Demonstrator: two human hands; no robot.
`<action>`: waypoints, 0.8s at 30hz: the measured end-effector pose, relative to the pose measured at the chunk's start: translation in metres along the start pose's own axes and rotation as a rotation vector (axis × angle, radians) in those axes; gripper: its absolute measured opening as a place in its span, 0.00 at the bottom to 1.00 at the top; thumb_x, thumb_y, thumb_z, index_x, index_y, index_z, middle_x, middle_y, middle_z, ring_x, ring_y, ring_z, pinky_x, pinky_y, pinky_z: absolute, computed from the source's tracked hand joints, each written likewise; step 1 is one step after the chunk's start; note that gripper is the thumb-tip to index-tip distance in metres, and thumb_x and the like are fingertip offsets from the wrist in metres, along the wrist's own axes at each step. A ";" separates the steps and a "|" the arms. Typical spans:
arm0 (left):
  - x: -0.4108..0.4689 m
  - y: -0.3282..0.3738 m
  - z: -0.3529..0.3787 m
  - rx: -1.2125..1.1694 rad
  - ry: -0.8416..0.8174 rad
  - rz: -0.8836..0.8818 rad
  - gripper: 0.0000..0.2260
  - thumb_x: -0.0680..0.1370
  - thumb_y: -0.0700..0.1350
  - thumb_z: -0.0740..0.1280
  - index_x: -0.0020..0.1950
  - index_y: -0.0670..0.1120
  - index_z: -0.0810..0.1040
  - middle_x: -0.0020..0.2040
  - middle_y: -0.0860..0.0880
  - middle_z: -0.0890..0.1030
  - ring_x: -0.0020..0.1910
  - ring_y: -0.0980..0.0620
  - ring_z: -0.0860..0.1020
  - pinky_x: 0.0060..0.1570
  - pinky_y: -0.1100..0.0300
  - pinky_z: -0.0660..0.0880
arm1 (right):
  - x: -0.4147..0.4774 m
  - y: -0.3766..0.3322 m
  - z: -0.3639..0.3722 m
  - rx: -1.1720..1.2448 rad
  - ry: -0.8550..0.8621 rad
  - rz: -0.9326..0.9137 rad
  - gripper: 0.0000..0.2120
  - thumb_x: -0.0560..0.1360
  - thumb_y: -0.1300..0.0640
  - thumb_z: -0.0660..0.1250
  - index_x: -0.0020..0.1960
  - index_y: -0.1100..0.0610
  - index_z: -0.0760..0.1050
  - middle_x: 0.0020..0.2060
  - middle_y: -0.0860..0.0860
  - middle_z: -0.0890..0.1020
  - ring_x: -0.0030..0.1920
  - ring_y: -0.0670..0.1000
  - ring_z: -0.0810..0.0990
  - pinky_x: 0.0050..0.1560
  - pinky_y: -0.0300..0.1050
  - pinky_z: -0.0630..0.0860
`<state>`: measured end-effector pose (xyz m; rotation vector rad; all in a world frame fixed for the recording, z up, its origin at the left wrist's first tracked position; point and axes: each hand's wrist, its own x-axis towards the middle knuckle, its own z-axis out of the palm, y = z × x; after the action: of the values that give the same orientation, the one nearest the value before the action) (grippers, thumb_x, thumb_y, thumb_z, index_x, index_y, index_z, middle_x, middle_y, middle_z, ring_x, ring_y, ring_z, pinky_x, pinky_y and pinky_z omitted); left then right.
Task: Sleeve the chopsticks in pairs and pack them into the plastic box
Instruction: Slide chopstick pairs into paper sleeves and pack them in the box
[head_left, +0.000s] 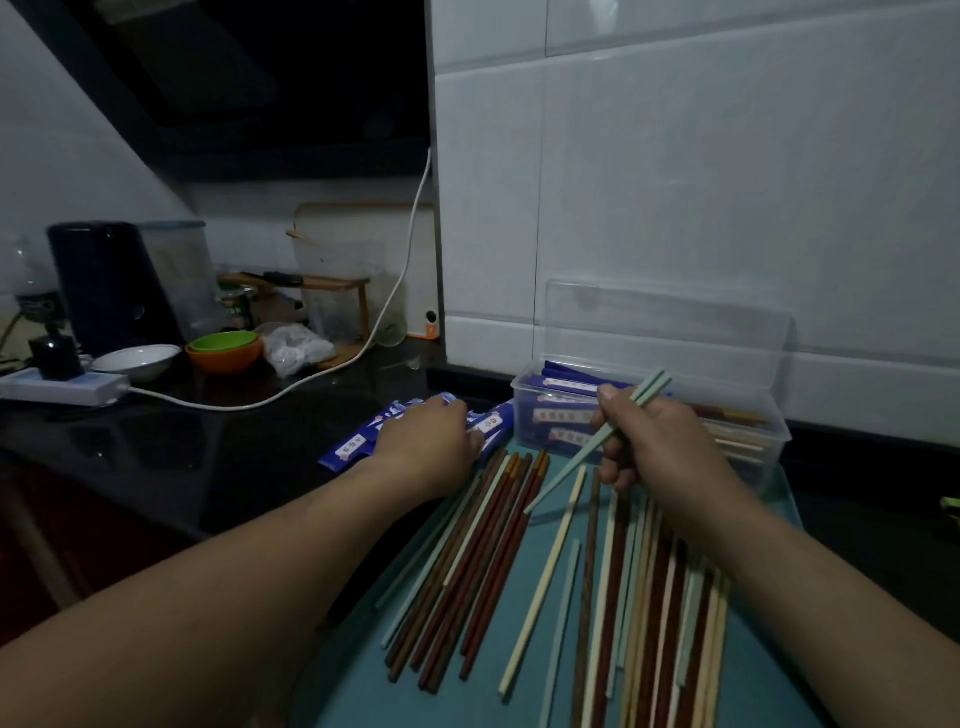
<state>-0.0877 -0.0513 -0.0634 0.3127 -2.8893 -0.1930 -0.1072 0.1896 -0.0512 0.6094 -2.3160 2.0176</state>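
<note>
At the far edge of the bench, against the tiled wall, the plastic box (521, 388) is sitting open with sleeved pairs inside. The right hand (660, 447) is gripping a pale green pair of chopsticks (566, 470) just in front of it. The left hand (431, 441) is resting on the blue sleeves (353, 449) left of the box; whether it is pinching one I cannot tell. Loose chopsticks (493, 545) are lying across the teal mat (363, 691) nearer the front edge.

The light is dim. A glossy white tiled wall (727, 182) rises at far right. A dark polished countertop (156, 441) spreads left, beneath what may be a slanted black range hood (234, 78).
</note>
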 end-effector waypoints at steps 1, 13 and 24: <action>0.000 0.000 -0.001 0.008 0.011 0.004 0.16 0.85 0.56 0.59 0.66 0.48 0.74 0.62 0.45 0.78 0.59 0.44 0.77 0.53 0.47 0.72 | 0.000 0.000 0.000 -0.001 0.002 0.000 0.18 0.86 0.48 0.61 0.50 0.61 0.79 0.32 0.56 0.78 0.31 0.53 0.81 0.30 0.44 0.76; -0.043 0.014 -0.033 -0.793 0.005 -0.110 0.06 0.85 0.52 0.63 0.54 0.51 0.73 0.44 0.47 0.84 0.34 0.54 0.80 0.35 0.54 0.75 | 0.003 -0.003 -0.004 0.072 0.038 0.003 0.18 0.85 0.48 0.61 0.49 0.62 0.78 0.32 0.57 0.77 0.30 0.53 0.79 0.30 0.43 0.74; -0.067 0.058 -0.020 -0.770 -0.109 0.249 0.06 0.85 0.55 0.64 0.58 0.55 0.77 0.47 0.55 0.82 0.42 0.61 0.78 0.45 0.58 0.75 | 0.009 -0.002 -0.010 0.092 0.049 0.003 0.17 0.86 0.49 0.61 0.49 0.59 0.81 0.29 0.53 0.76 0.26 0.49 0.75 0.26 0.40 0.70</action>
<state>-0.0302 0.0178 -0.0490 -0.1996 -2.6559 -1.2452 -0.1171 0.1967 -0.0450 0.5538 -2.2091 2.1257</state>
